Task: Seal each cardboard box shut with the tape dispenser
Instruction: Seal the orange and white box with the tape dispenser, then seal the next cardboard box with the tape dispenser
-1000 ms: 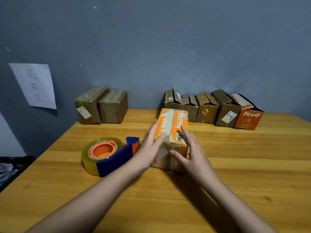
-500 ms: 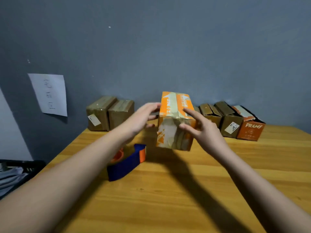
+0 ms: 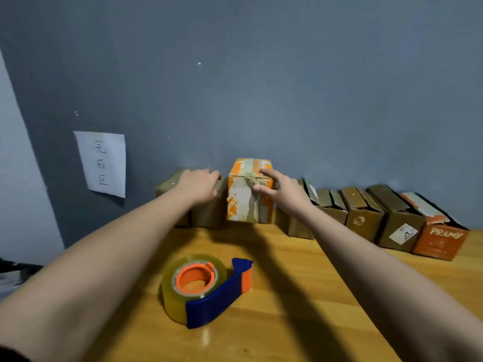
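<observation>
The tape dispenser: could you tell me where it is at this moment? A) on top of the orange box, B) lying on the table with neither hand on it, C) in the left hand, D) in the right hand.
B: the tape dispenser lies on the table, while both hands reach for the boxes at the wall.

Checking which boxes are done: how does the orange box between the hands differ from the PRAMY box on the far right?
The orange box has tape running over its closed top and front; the PRAMY box has a torn top flap, seemingly unsealed. The orange box is touched by the right hand; the PRAMY box stands untouched. Both are orange cardboard against the wall.
</observation>
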